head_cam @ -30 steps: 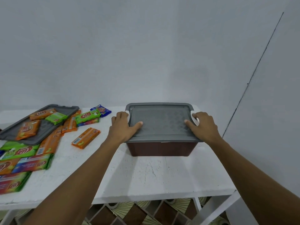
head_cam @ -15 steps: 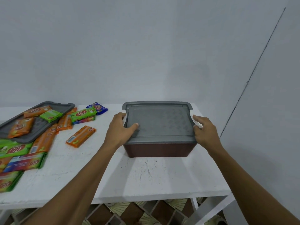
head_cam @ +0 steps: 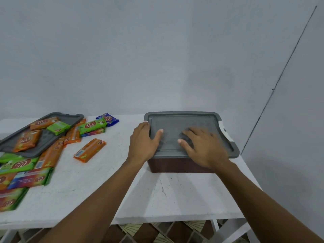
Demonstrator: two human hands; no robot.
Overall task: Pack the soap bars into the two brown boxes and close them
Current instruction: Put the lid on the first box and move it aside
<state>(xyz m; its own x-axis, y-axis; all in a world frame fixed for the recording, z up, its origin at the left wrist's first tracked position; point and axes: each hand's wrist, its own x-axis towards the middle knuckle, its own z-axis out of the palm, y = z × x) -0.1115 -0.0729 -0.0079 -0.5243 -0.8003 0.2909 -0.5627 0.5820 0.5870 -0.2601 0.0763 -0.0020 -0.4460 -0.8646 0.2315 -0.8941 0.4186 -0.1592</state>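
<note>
The brown box (head_cam: 177, 166) is sitting on the right part of the white table (head_cam: 105, 190), close to the far edge, and its grey lid (head_cam: 184, 120) is lying flat across the top. Both hands are working on that lid.

The left hand (head_cam: 142, 144) is gripping the lid's left edge. Its thumb (head_cam: 158, 133) is stretching across the top surface while the fingers are curling down over the rim at the near left corner, so the edge is sitting between thumb and fingers.

The right hand (head_cam: 205, 148) is lying palm down on the near right part of the lid. Its fingers are spreading out fairly straight over the surface and holding nothing; motion blur is smearing them, so exactly how hard they are pressing cannot be told. The box's near wall is showing dark brown just below both wrists. A white latch (head_cam: 225, 132) is standing out at the lid's right side, apart from the right hand's fingers.

Over on the left, loose soap bars (head_cam: 89, 150) in orange, green and blue wrappers are lying scattered, well apart from the box. Some are resting on a second grey lid (head_cam: 47, 137) lying on the table.
</note>
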